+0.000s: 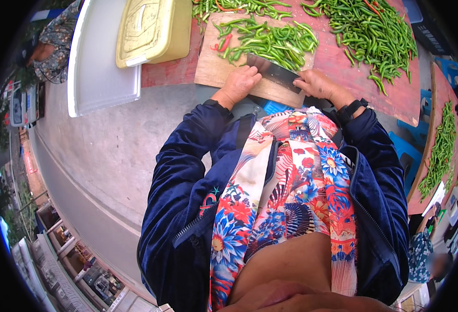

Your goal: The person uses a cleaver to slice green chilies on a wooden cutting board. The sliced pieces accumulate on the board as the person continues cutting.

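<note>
My right hand (315,84) is closed around the handle of a wide cleaver (272,72). Its blade lies slanted over a wooden cutting board (213,66), at the near edge of a pile of green chili peppers (269,41). At the blade's far left end is my left hand (244,81), fingers bent near its upper corner; whether they pinch the blade or only rest beside it cannot be told. Some peppers on the board look split open. A red chili pepper (225,43) lies at the pile's left side.
A yellow lidded plastic bin (147,31) and a white foam lid or tray (104,78) are at the left. Whole green chilies (369,35) cover the red tabletop's (330,58) right part. Blue stools (408,148) stand at the right, with another pepper-laden table (420,195). People are at both sides.
</note>
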{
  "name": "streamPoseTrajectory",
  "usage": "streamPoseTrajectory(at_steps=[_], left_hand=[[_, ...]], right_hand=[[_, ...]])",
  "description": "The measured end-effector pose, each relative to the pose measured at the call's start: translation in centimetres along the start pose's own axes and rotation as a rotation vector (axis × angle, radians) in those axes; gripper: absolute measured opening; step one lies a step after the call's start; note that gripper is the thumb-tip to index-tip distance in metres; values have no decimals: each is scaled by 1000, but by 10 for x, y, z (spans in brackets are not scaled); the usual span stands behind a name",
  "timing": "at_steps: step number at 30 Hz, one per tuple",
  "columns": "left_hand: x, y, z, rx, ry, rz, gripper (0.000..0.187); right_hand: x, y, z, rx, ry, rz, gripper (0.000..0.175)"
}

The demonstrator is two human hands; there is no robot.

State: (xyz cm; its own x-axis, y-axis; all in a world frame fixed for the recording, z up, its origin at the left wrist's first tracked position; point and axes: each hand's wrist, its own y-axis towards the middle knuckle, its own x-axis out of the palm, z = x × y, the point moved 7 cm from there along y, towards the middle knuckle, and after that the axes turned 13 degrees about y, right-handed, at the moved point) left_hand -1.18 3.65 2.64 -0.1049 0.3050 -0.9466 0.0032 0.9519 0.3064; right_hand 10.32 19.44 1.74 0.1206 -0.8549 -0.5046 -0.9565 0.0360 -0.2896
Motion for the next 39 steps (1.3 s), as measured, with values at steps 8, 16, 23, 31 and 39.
streamPoseTrajectory(at_steps=[8,16,23,31,39], left_hand=[[5,-2,-2,-14,-43,-23,4],[9,-5,-8,-98,-127,-9,8],[9,-11,-59,-395,-78,131,10],[25,7,-162,-712,321,-165,13],[47,10,-166,-701,275,-224,15]], right_hand=[[6,11,-14,231,25,-170,39],[13,8,-10,197,38,-113,38],[-16,-18,9,222,142,9,33],[-10,-14,0,146,60,130,37],[-5,-21,2,142,82,146,36]])
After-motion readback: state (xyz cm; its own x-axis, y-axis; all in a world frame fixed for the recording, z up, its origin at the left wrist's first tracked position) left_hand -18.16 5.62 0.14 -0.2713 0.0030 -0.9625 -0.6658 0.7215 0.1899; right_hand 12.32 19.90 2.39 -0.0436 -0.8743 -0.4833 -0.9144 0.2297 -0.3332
